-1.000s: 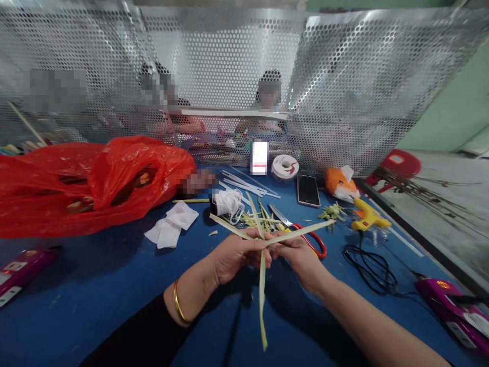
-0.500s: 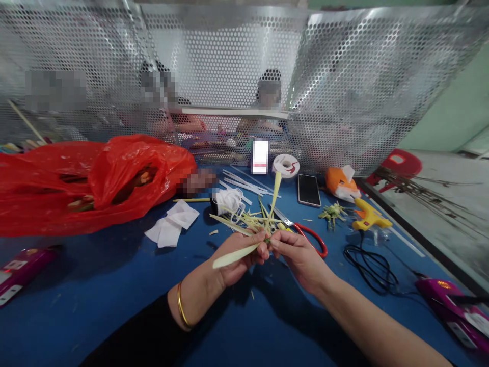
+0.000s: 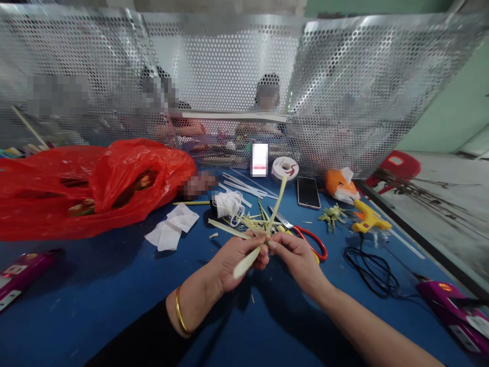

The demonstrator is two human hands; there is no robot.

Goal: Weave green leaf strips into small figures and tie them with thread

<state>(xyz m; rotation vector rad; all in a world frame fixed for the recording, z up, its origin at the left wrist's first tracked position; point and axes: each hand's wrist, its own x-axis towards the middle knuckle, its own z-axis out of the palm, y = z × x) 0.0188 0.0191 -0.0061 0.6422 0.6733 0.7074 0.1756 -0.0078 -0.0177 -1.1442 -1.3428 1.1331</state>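
Pale green leaf strips (image 3: 247,261) spread out from between my hands, one upward, one to the left and one down over my left palm. My left hand (image 3: 239,255) is closed round their joined middle. Fingertips of my right hand (image 3: 292,251) pinch the same middle from the right, touching the left fingertips. Just beyond lie cut green strips (image 3: 254,223) and scissors with red handles (image 3: 313,239), partly behind my right hand. The small centre of the piece is mostly hidden by the fingers.
A red plastic bag (image 3: 126,188) lies at left, near white tissues (image 3: 172,227). White cord (image 3: 228,204), a tape roll (image 3: 285,168) and a phone (image 3: 308,192) are behind the hands. A yellow glue gun (image 3: 370,218) with a black cable lies at right. Perforated metal panels (image 3: 229,66) stand behind.
The lower leaf strip has swung from pointing left to pointing more downward, and the upright one leans further right. Both hands keep their hold, with slight finger movement.
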